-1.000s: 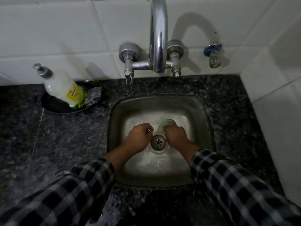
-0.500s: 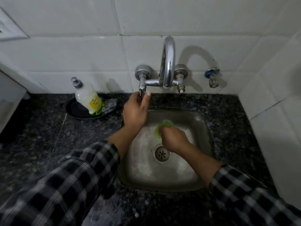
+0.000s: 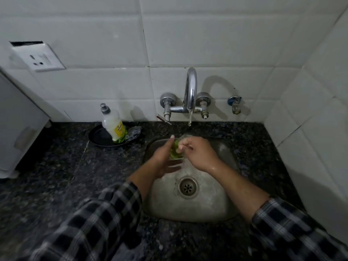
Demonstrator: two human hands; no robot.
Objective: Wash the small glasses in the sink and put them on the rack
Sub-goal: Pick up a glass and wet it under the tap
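Over the back half of the steel sink, at the frame's centre, both hands meet on a small glass, which tilts just below the thin stream of water from the tap. A green scrub pad shows through the glass. The right hand has its fingers curled round the glass near its rim. The left hand lies against the glass's left side with the thumb straight up; its other fingers are blurred, so I cannot tell whether they grip. Below the hands the basin floor and the drain lie in plain sight, well apart from them.

A broad stretch of dark stone bench runs from the sink's left rim to a white appliance at the left edge. At the bench's back edge, left of the tap, a black dish carries a soap bottle and a crumpled scourer. On the right only a narrow strip of bench separates the sink's rim from the tiled side wall. A wall socket sits at upper left, and a small valve to the tap's right.
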